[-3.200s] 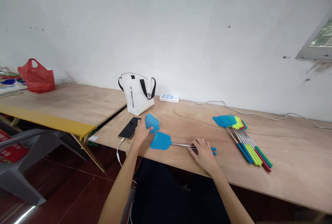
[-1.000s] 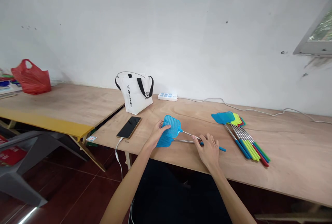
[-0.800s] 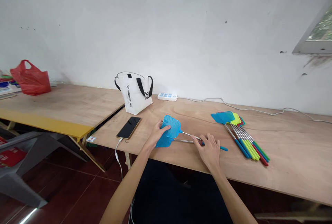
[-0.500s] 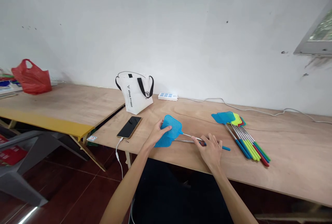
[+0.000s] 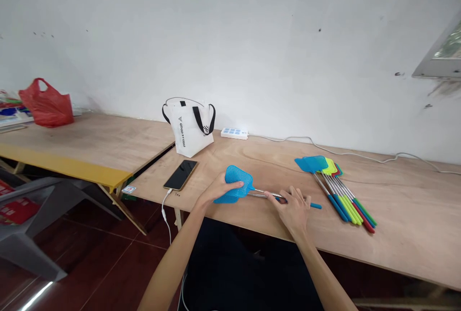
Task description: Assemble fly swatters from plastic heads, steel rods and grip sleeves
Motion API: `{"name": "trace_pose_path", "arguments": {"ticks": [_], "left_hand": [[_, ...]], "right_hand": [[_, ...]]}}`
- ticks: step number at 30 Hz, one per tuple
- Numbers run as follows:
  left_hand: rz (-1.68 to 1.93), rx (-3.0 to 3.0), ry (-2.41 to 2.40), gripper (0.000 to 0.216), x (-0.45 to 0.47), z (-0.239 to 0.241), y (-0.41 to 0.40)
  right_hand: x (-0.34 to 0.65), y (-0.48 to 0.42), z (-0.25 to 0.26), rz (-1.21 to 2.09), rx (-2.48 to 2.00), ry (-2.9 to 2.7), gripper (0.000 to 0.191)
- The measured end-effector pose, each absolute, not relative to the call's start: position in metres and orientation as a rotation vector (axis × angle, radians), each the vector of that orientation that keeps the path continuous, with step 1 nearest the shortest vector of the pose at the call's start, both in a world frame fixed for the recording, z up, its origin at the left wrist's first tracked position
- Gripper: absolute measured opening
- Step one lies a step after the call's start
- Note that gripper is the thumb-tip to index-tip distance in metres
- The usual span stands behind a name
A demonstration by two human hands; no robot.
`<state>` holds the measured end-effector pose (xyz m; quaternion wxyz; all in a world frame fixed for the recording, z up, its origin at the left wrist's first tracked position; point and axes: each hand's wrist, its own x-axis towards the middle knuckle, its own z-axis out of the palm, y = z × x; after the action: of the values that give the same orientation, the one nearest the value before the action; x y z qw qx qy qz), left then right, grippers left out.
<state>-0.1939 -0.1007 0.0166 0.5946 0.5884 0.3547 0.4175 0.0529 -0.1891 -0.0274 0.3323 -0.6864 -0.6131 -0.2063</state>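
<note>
Two blue fly swatters (image 5: 236,181) lie stacked near the front edge of the plywood table (image 5: 396,220), heads to the left, metal shafts and blue handles running right. My left hand (image 5: 216,189) grips the upper swatter's mesh head, fingers curled over it. Over the shafts and handles rests my right hand (image 5: 293,208), fingers pressed down on them. To the right lies a bundle of swatters (image 5: 336,186) in blue, yellow-green, green and red.
A black phone (image 5: 180,175) on a white cable lies left of my hands. Behind it stands a white tote bag (image 5: 190,127), and a white power strip (image 5: 234,133) sits by the wall. A red plastic bag (image 5: 46,103) is on the left table. A grey chair (image 5: 25,234) stands below.
My left hand brought the second blue swatter from beside the phone onto the first one and has lowered its head nearly flat. My right hand slid slightly right along the handles.
</note>
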Motion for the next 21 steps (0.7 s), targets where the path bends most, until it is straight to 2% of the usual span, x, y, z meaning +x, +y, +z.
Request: {"name": "trace_pose_path", "arguments": {"ticks": [13,21], "left_hand": [[0.966,1.346,0.836,0.038,-0.184,0.005,-0.103],[0.905,1.404,0.852,0.036,-0.177,-0.003,-0.102]], "right_hand": [[0.055,-0.189,-0.026,-0.527,-1.802,-1.573,0.061],[0.053,-0.192,-0.025,-0.559,-1.783,-1.582,0.060]]}}
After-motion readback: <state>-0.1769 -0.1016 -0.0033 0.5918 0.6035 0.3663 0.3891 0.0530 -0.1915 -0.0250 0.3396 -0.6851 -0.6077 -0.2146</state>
